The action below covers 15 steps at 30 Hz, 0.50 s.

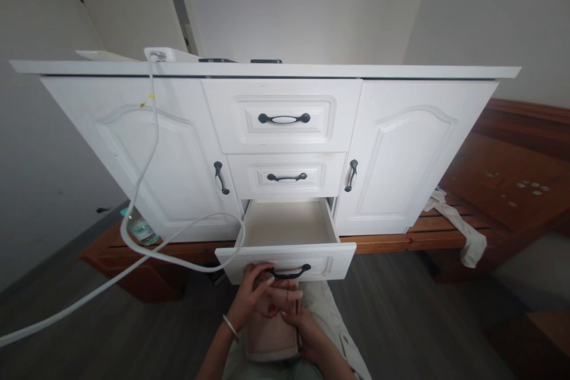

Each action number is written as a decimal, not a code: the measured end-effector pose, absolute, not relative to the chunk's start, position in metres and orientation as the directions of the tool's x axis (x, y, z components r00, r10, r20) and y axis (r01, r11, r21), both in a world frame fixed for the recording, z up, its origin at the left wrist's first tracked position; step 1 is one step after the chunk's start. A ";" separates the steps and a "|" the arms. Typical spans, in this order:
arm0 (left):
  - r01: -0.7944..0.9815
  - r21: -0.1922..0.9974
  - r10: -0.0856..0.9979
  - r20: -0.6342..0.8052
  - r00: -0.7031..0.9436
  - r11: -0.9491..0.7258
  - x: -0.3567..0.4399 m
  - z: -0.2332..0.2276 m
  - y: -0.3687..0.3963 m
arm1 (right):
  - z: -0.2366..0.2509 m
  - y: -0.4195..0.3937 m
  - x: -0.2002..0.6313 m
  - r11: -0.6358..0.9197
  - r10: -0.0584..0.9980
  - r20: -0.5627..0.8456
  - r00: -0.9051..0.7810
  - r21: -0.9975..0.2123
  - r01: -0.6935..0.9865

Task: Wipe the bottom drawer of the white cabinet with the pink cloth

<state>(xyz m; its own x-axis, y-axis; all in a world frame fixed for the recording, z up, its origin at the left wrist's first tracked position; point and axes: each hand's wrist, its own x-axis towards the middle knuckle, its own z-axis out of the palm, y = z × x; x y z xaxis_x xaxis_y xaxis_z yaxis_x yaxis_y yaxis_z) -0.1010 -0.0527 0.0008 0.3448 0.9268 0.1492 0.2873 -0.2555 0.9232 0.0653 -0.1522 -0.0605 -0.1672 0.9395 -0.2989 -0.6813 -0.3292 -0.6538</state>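
We hold both hands low in front of us, just under the open bottom drawer [287,225] of the white cabinet [401,148]. Our left hand [250,300], with a bracelet [230,328] on the wrist, bends at the wrist and its grip is closed on the top of a pale pink folded cloth [271,335]. Our right hand [299,323] comes from below and its grip also closes on the cloth at the right edge. The cloth rests on our lap, touching the drawer front near the black handle [289,273]. A white cable [146,190] hangs from the cabinet's top surface [356,71].
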 end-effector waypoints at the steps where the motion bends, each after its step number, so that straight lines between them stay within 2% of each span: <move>1: 0.283 0.923 0.921 0.149 0.359 -0.260 -0.099 0.002 -0.045 | -0.061 -0.152 0.065 -0.340 0.936 -0.304 -0.177 -0.655 -0.674; 9: 0.322 0.902 0.944 0.211 0.253 -0.287 -0.065 -0.009 0.038 | -0.071 -0.151 0.064 -0.378 0.917 -0.361 -0.170 -0.648 -0.661; 15: 0.283 0.908 0.932 0.229 0.280 -0.308 -0.045 -0.008 0.097 | -0.068 -0.152 0.065 -0.355 0.927 -0.325 -0.187 -0.597 -0.719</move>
